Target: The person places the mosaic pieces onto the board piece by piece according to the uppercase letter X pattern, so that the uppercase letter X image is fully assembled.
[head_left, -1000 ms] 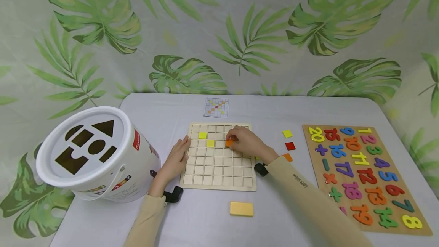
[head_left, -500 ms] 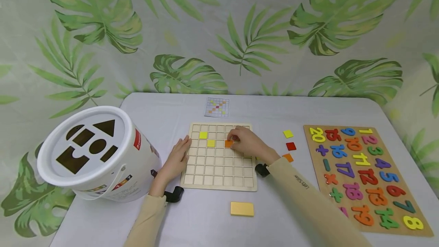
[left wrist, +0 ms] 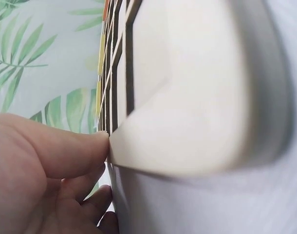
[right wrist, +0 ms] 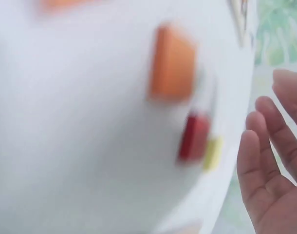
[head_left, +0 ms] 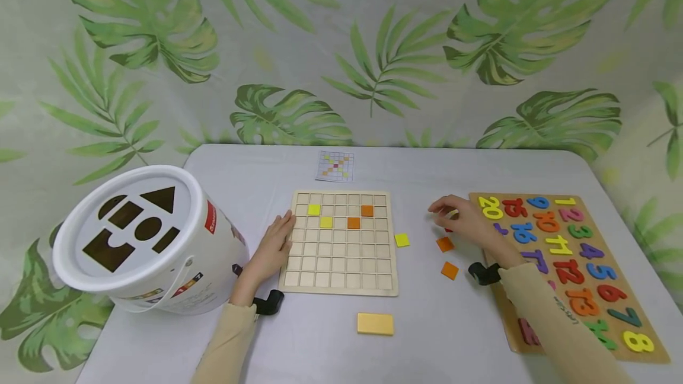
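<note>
My left hand (head_left: 269,248) rests along the left edge of a wooden grid board (head_left: 340,264); in the left wrist view its thumb touches the board's edge. Two yellow tiles (head_left: 326,222) and two orange tiles (head_left: 354,223) lie in the grid's upper cells. To the right of the board, my right hand (head_left: 466,224) hovers with loosely bent fingers and holds nothing. Close to it are a red tile (right wrist: 196,139) and a yellow tile (right wrist: 213,153), mostly covered by the hand in the head view. Loose orange tiles (head_left: 449,270) lie nearer me.
Another yellow tile (head_left: 402,240) lies beside the board's right edge. A pattern card (head_left: 335,166) sits behind the board, a pale yellow block (head_left: 375,323) in front. At left stands a white bucket (head_left: 213,271); at right lies a number puzzle board (head_left: 640,307), partly under the right arm.
My right hand has let go of the orange tile, leaving it in the grid, and moved right to the loose tiles. A second orange tile on the grid is uncovered. The left hand stays put.
</note>
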Demonstrator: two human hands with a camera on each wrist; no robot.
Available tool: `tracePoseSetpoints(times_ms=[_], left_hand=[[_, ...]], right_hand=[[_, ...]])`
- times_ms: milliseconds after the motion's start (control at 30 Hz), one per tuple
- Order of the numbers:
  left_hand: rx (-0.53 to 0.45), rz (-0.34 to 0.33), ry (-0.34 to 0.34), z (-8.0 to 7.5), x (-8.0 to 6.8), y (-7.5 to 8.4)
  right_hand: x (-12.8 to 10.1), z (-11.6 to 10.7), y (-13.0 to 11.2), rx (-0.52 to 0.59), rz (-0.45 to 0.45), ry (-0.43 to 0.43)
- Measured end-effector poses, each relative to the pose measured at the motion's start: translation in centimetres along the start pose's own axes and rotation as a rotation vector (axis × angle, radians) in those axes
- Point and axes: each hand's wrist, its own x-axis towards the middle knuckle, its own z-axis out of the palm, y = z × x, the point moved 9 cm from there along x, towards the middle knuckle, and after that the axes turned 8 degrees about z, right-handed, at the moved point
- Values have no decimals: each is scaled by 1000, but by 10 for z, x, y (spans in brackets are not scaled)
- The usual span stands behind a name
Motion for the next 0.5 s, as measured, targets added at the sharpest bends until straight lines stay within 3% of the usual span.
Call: tracePoseSetpoints(times_ms=[267,500], left_hand=[[-3,2,-5,1,0,-3],[-9,2,-5,1,0,-4]], right_hand=[[-9,-6,32,-50,80,-70],[-8,-2,34,-91,67,-54]])
